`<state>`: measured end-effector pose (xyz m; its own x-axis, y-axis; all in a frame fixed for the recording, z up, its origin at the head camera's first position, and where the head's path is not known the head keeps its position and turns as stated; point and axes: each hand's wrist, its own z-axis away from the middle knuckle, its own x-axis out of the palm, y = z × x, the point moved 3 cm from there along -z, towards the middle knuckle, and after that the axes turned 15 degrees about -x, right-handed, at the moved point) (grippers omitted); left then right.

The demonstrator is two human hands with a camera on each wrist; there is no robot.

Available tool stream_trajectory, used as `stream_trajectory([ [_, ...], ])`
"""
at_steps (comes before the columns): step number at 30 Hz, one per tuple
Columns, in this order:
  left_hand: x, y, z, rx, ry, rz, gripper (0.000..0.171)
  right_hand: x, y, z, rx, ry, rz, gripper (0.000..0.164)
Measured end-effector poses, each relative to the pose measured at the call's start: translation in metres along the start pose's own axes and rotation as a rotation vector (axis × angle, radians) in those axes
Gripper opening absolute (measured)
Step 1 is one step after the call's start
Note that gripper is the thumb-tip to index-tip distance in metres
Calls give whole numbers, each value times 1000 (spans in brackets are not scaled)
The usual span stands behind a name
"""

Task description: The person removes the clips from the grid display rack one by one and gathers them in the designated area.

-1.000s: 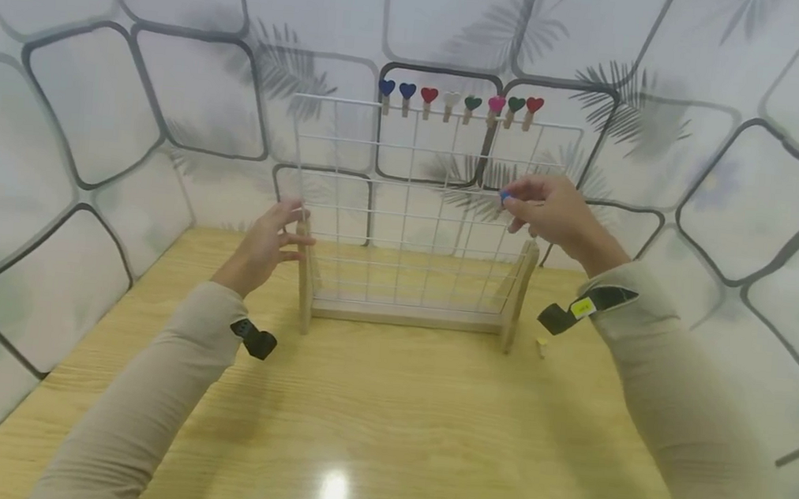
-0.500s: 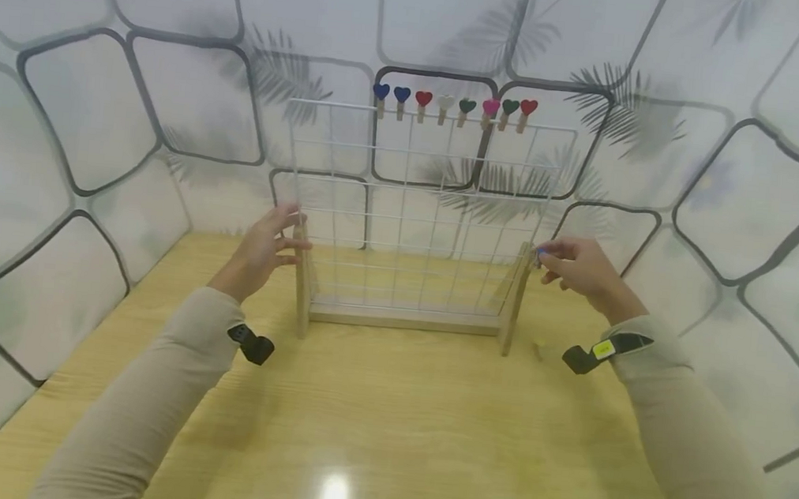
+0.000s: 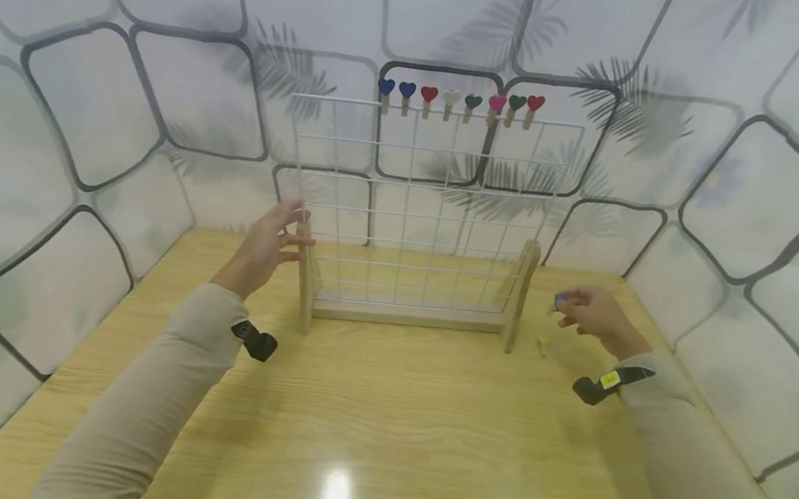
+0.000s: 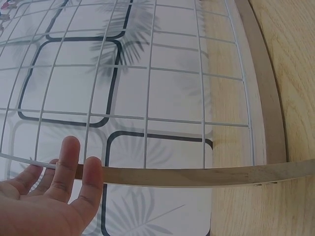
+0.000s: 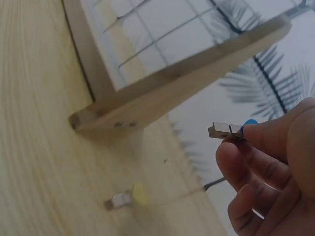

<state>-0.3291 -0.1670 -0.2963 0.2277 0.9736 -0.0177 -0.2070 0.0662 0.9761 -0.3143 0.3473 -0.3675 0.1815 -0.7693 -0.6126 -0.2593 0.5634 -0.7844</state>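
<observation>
Eight clips [image 3: 472,103] atop rack [image 3: 405,320], one yellow clip [image 3: 542,345] beside; one blue clip [image 5: 225,130] pinched in right hand [image 3: 595,314], left hand [image 3: 262,247] spread.

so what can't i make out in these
Top of the blue clip: right wrist view, partly covered by the thumb of the right hand.
Yellow clip: blurred in the right wrist view, too small for detail in the head view.
Row of heart clips: cut off by the left wrist view's top left corner.

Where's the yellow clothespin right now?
In the head view, the yellow clothespin lies on the table, just right of the right leg of the rack, below and slightly left of the right hand pinching the blue clothespin.
</observation>
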Motion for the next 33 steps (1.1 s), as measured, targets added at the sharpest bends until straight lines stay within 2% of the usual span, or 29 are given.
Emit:
stream_trajectory([
  [11,0,1,3,-2,3,-3,60,11,36,17,101,-72,45,44],
  [18,1,1,3,-1,-1,-14,62,18,54,22,138,-65,38,37],
  [24,1,1,2,8,-9,-33,59,22,55,23,110,-60,84,35],
  [31,1,0,5,-7,-8,-36,63,18,52,20,97,-67,261,42],
  [33,1,1,5,2,-11,-35,63,13,49,17,85,-39,234,43],
])
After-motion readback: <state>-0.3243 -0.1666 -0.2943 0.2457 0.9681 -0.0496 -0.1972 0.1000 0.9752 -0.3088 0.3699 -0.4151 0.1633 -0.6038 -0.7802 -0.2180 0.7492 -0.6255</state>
